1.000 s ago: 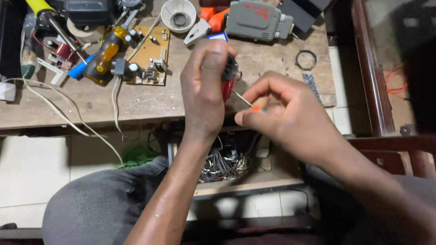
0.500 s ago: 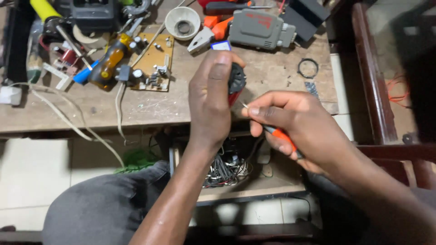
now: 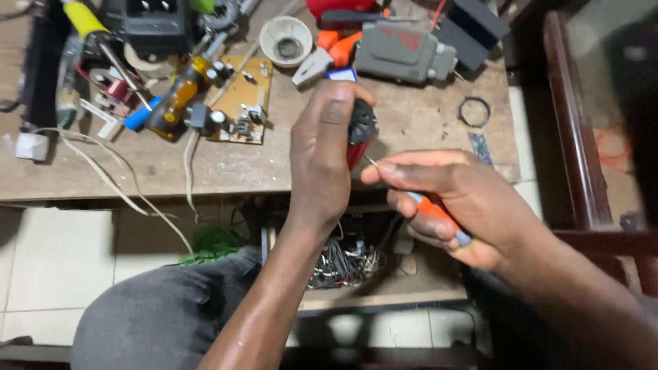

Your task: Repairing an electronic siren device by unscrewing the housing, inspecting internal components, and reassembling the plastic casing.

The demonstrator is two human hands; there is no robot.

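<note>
Your left hand (image 3: 322, 154) is closed around a small black-and-red plastic part (image 3: 359, 133), held up just over the near edge of the worn wooden workbench (image 3: 425, 133), while your right hand (image 3: 456, 205) is wrapped tight on an orange-handled thin-shafted screwdriver (image 3: 432, 214) whose tip sits at the part. You appear to be working a small fastener or seam on it. Keep the tip seated and the part steady; behind lie a tan circuit board (image 3: 241, 103) and a grey boxy device (image 3: 403, 51).

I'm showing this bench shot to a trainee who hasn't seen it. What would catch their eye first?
At centre, the left hand grips a small red-and-black part while the right hand points an orange-handled screwdriver at it. Behind them, a tan circuit board lies on the cluttered wooden bench.
</note>
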